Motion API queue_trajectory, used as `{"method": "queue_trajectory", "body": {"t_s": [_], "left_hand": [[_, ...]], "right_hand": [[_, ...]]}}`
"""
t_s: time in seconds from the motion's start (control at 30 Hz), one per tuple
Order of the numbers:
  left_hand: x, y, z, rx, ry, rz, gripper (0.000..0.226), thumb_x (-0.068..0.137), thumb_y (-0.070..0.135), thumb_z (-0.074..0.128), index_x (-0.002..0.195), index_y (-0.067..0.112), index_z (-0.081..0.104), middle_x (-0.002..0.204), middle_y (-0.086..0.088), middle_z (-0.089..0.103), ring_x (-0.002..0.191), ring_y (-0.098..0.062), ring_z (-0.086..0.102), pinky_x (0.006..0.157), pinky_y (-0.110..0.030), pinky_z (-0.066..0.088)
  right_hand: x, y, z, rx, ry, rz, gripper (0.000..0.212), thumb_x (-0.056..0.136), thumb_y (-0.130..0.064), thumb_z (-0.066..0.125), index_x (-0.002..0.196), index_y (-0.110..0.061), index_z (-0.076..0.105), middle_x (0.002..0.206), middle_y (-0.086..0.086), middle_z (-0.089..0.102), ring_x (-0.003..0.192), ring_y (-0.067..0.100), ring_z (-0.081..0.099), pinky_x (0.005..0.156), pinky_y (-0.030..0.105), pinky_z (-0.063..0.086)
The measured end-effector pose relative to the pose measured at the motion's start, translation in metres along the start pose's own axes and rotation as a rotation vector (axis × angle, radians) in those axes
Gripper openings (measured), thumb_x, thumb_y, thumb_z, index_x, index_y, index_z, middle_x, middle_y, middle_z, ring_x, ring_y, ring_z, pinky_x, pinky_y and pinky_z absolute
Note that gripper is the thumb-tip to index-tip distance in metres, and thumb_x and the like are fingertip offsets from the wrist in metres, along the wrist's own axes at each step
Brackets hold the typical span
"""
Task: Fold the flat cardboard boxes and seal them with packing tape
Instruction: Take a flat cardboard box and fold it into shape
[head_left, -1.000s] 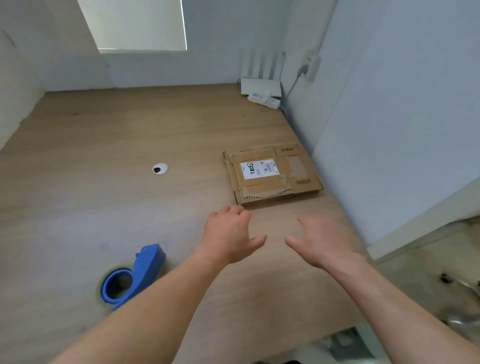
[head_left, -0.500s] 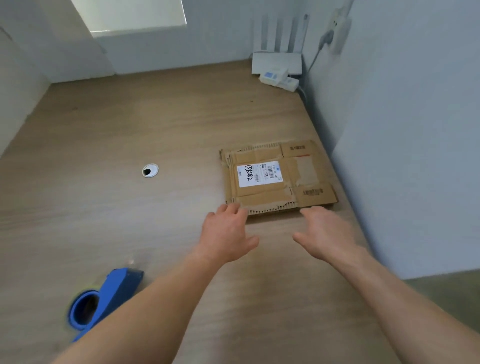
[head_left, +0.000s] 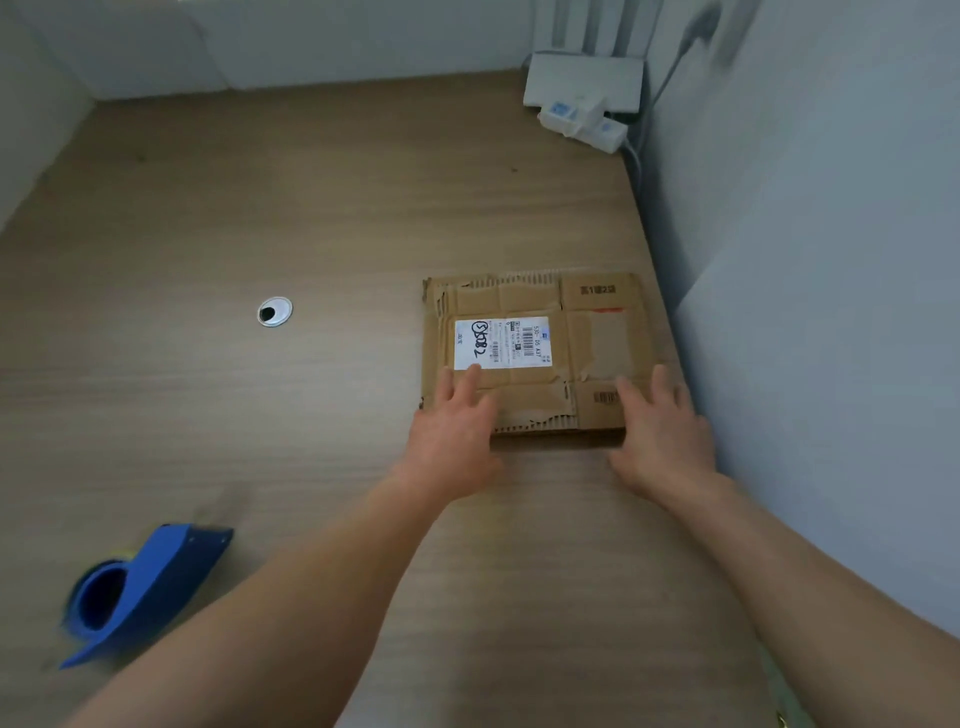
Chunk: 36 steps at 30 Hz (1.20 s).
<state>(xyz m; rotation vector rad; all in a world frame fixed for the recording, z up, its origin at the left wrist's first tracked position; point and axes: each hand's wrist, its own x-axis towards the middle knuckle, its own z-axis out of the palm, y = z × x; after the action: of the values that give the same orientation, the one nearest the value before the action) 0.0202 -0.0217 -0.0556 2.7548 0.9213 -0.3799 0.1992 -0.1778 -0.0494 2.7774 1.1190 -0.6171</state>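
A person's left hand (head_left: 452, 426) and right hand (head_left: 662, 431) rest on the near edge of a flattened cardboard box (head_left: 571, 353), which lies on a wooden desk (head_left: 311, 208) just beside the right-hand wall. Each grip is open, fingers straight across the cardboard, clasping nothing. A white shipping label (head_left: 503, 343) faces up on the box. A blue tape dispenser (head_left: 140, 587) sits well apart at the near left. A round cable grommet (head_left: 275, 312) shows left of the box, and a white router (head_left: 582, 83) stands in the far corner.
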Motion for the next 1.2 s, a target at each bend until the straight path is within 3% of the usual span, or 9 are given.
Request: {"method": "queue_trajectory", "body": {"t_s": [0.1, 0.3, 0.47, 0.63, 0.83, 0.9, 1.0, 1.13, 1.2], "left_hand": [[0.011, -0.002, 0.010, -0.071, -0.030, -0.050, 0.077, 0.078, 0.038, 0.077, 0.139, 0.024, 0.033, 0.163, 0.000, -0.006, 0.150, -0.039, -0.005, 0.102, -0.055, 0.047], [0.013, -0.007, 0.026, -0.166, -0.041, -0.146, 0.086, 0.082, 0.035, 0.077, 0.148, 0.024, 0.023, 0.163, -0.002, -0.007, 0.149, -0.044, 0.003, 0.110, -0.052, 0.042], [-0.012, -0.012, 0.025, -0.203, 0.009, -0.182, 0.077, 0.084, 0.037, 0.075, 0.145, 0.025, 0.029, 0.162, -0.002, 0.005, 0.144, -0.036, 0.015, 0.105, -0.047, 0.045], [-0.063, -0.028, 0.008, -0.188, 0.109, -0.157, 0.074, 0.078, 0.069, 0.063, 0.137, 0.030, 0.044, 0.153, 0.005, 0.029, 0.131, -0.026, 0.033, 0.097, -0.042, 0.046], [-0.130, -0.040, -0.058, -0.369, 0.193, -0.195, 0.049, 0.084, 0.071, 0.049, 0.106, 0.031, 0.066, 0.102, 0.008, 0.064, 0.096, -0.022, 0.061, 0.074, -0.032, 0.050], [-0.149, -0.048, -0.082, -0.514, 0.114, -0.235, 0.039, 0.085, 0.061, 0.055, 0.094, 0.026, 0.068, 0.085, 0.007, 0.067, 0.086, -0.021, 0.063, 0.070, -0.031, 0.050], [-0.178, -0.065, -0.103, -0.793, -0.100, -0.273, 0.034, 0.078, 0.050, 0.061, 0.075, 0.017, 0.061, 0.065, 0.002, 0.057, 0.062, -0.024, 0.051, 0.054, -0.026, 0.036], [-0.213, -0.082, -0.103, -0.947, -0.321, -0.312, 0.024, 0.078, 0.037, 0.062, 0.081, 0.013, 0.061, 0.064, -0.007, 0.057, 0.044, -0.022, 0.046, 0.045, -0.018, 0.029], [-0.226, -0.084, -0.097, -0.942, -0.366, -0.334, 0.024, 0.079, 0.035, 0.059, 0.085, 0.012, 0.062, 0.067, -0.008, 0.059, 0.046, -0.022, 0.050, 0.046, -0.018, 0.033]], "right_hand": [[0.013, 0.003, 0.006, 0.045, -0.057, 0.059, 0.098, 0.086, -0.031, 0.071, 0.155, -0.034, 0.002, 0.164, 0.015, -0.011, 0.151, 0.041, 0.009, 0.118, 0.053, 0.028], [0.012, -0.001, 0.021, 0.141, -0.034, 0.074, 0.090, 0.088, -0.033, 0.070, 0.156, -0.032, 0.010, 0.164, 0.014, 0.001, 0.146, 0.037, 0.025, 0.112, 0.045, 0.041], [-0.018, -0.007, 0.027, 0.180, 0.121, 0.076, 0.090, 0.081, -0.043, 0.077, 0.152, -0.029, 0.024, 0.156, 0.008, 0.014, 0.139, 0.032, 0.028, 0.110, 0.043, 0.040], [-0.064, -0.007, 0.022, 0.302, 0.276, -0.023, 0.078, 0.070, -0.056, 0.080, 0.136, -0.024, 0.054, 0.131, 0.004, 0.038, 0.121, 0.024, 0.041, 0.101, 0.036, 0.042], [-0.123, -0.028, -0.033, 0.480, 0.560, -0.133, 0.056, 0.065, -0.060, 0.080, 0.101, -0.018, 0.076, 0.099, -0.002, 0.058, 0.100, 0.018, 0.055, 0.085, 0.022, 0.035], [-0.143, -0.039, -0.055, 0.502, 0.600, -0.192, 0.043, 0.065, -0.047, 0.088, 0.094, -0.018, 0.076, 0.092, -0.006, 0.058, 0.095, 0.019, 0.058, 0.083, 0.024, 0.037], [-0.172, -0.052, -0.075, 0.496, 0.595, -0.276, 0.039, 0.066, -0.051, 0.086, 0.087, -0.021, 0.072, 0.089, -0.008, 0.059, 0.087, 0.012, 0.055, 0.075, 0.020, 0.036], [-0.201, -0.070, -0.073, 0.545, 0.547, -0.278, 0.028, 0.069, -0.038, 0.089, 0.081, -0.020, 0.070, 0.090, -0.007, 0.060, 0.086, 0.008, 0.057, 0.073, 0.013, 0.037], [-0.209, -0.075, -0.067, 0.559, 0.490, -0.257, 0.029, 0.068, -0.034, 0.090, 0.087, -0.021, 0.071, 0.096, -0.007, 0.061, 0.088, 0.003, 0.057, 0.074, 0.009, 0.037]]}}
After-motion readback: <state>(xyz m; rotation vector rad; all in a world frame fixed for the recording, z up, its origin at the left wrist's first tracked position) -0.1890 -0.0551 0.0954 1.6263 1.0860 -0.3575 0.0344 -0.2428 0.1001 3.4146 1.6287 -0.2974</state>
